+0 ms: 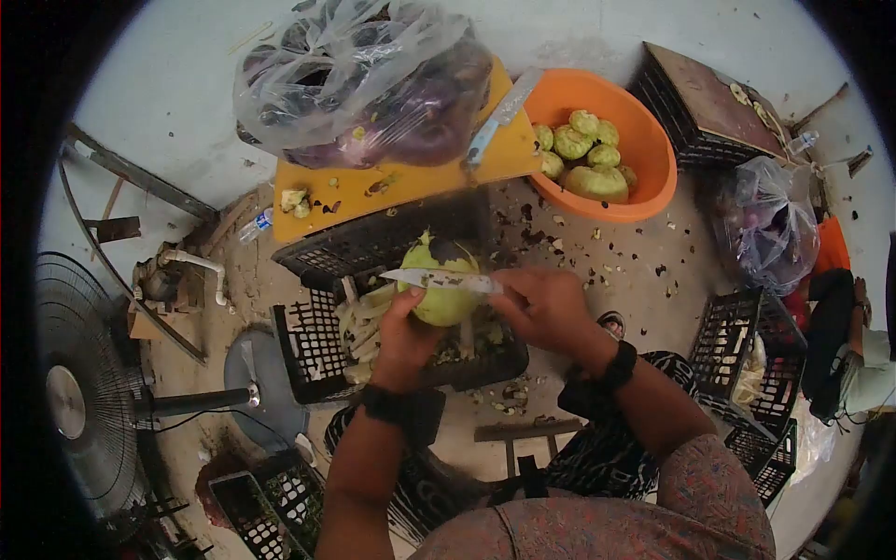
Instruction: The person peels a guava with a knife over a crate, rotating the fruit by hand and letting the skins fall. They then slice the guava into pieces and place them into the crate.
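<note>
Knife (462,282) is lying across the upper side of a rounded green vegetable (441,306), its pointed tip reaching past the far edge towards the person's left. Right hand (541,303) is closing round the handle, fingers curling firmly; whether the thumb is also pressing on the vegetable, I cannot tell. Left hand (409,331) is cupping the vegetable from its side and below, partly open around its curve, with the thumb sitting close under the blade.

The vegetable is hanging in both hands above a black crate (509,364), which is holding pale stalks and leafy scraps (364,322). For clean work, the blade should probably be running shallow and flat along the skin, in short, controlled strokes, while the left hand is turning the vegetable and its thumb is staying clear of the edge. Too steep an angle would likely be wasting flesh.
</note>
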`<state>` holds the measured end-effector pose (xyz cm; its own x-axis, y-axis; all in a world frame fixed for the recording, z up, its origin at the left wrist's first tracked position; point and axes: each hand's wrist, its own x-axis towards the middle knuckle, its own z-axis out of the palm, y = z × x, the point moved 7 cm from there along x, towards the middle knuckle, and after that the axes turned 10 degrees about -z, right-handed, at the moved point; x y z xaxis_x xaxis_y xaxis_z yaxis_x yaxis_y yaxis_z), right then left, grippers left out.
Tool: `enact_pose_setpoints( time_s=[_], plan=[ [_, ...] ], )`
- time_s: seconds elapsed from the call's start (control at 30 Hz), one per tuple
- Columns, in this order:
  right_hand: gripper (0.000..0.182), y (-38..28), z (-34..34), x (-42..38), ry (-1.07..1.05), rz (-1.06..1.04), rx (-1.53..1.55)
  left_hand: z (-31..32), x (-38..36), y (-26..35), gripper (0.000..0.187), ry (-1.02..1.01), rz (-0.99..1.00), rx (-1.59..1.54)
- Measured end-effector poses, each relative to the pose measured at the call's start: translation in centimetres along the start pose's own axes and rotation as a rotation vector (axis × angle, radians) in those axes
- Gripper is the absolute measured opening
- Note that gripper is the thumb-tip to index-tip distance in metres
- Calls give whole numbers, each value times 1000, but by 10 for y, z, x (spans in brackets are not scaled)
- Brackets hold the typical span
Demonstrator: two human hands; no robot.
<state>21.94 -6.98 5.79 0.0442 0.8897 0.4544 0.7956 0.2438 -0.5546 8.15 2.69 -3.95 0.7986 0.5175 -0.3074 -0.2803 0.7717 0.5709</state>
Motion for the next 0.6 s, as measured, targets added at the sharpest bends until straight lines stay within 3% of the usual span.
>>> enact_pose_setpoints(
  time_s=[0.13, 0.33, 0.43, 0.53, 0.6],
  plan=[
    [23, -1, 2, -1, 2, -36, -17, 7, -2, 0, 58, 25, 9, 18],
    [22, 31, 11, -5, -70, 242, -48, 14, -5, -2, 59, 40, -5, 86],
    [22, 25, 4, -2, 24, 159, -163, 9, -7, -5, 58, 44, -37, 61],
    [21, 14, -3, 0, 75, 127, -18, -1, -8, -8, 56, 54, -58, -32],
    [22, -4, -3, 3, 15, -41, -29, -3, -9, -6, 54, -14, -51, -92]
  ],
)
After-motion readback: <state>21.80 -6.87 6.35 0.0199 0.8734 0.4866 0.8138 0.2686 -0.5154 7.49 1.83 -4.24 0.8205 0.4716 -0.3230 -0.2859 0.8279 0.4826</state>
